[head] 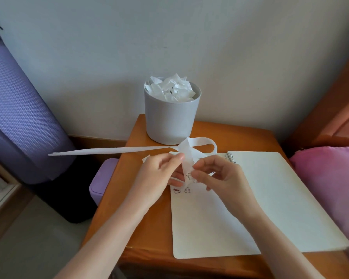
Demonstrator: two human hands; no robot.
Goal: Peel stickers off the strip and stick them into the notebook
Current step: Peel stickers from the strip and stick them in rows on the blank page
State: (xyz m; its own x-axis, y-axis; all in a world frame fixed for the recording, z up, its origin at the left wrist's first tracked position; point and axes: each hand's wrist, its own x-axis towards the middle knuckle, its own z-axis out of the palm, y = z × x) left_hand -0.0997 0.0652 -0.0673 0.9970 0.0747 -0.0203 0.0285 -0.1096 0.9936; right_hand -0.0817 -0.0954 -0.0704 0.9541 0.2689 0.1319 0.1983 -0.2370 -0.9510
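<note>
Head view, left hand [159,175] and right hand [222,178] pinching strip [186,156], stickers [187,190] blurred, notebook [266,198] corner covered

A bin [172,117] stood at the back of the table [117,198], the open notebook [270,198] before it, rightward.

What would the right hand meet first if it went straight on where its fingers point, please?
The sticker strip it pinches, then probably the left hand just beyond; depth is unclear.
</note>
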